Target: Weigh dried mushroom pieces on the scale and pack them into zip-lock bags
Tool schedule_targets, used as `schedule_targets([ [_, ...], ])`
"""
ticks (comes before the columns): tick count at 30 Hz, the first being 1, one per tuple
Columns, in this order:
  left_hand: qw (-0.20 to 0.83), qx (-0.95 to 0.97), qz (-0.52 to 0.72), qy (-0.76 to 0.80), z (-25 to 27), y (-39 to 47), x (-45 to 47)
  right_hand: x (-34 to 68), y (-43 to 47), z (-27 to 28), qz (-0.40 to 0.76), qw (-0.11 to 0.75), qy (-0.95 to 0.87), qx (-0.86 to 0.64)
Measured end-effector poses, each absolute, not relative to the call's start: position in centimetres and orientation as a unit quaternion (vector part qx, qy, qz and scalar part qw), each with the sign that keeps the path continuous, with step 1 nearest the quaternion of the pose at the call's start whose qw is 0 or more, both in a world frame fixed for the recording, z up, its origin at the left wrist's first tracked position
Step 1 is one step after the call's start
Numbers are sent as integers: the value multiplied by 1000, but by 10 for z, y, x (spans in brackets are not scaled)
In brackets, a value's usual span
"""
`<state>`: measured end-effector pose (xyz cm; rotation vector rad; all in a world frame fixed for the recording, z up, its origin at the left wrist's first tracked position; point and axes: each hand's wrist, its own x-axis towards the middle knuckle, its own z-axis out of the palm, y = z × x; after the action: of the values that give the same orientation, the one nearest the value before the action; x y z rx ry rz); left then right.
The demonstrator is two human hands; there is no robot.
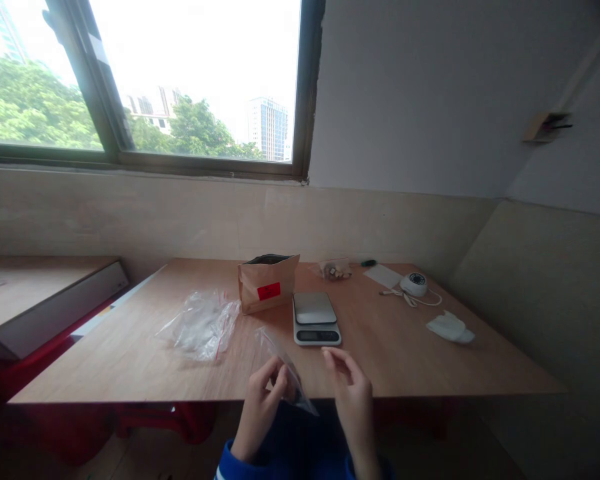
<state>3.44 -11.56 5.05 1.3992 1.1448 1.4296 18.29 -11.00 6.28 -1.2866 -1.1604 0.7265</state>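
My left hand [266,393] is closed in a pinch on a small clear zip bag [279,350], which slants down over the table's front edge. Something dark shows behind the fingers, too blurred to make out. To its right, my right hand [353,387] is raised off the tabletop, thumb and fingertips drawn together; anything between them is too small to see. Just beyond the fingertips lies a white digital kitchen scale [316,319] with a bare steel platform. A brown paper pouch [265,283] with a red label stands behind, its top gaping.
Clear plastic bags [200,327] lie left on the wooden table [380,360]. At the back are a bag of small pieces [335,269], a green-handled tool [369,263] and white paper [383,276]. A dome camera [414,285] with its cable and a crumpled white wrapper [450,327] lie right.
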Motion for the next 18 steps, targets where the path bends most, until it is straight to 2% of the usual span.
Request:
schedule_targets([
  [4,444,528,575,439,44,-113,33,157,-114,71,375,517,-622,-453],
  [10,432,512,578,466,34,-114,24,139,-116,67,357,505,-642,-453],
  [14,415,558,550,462,38,-115,23,141,-117,65,386,523,-605,-461],
  [18,385,569,548,477,51,-119,23,156,-106,60,288,625,-447,-572],
])
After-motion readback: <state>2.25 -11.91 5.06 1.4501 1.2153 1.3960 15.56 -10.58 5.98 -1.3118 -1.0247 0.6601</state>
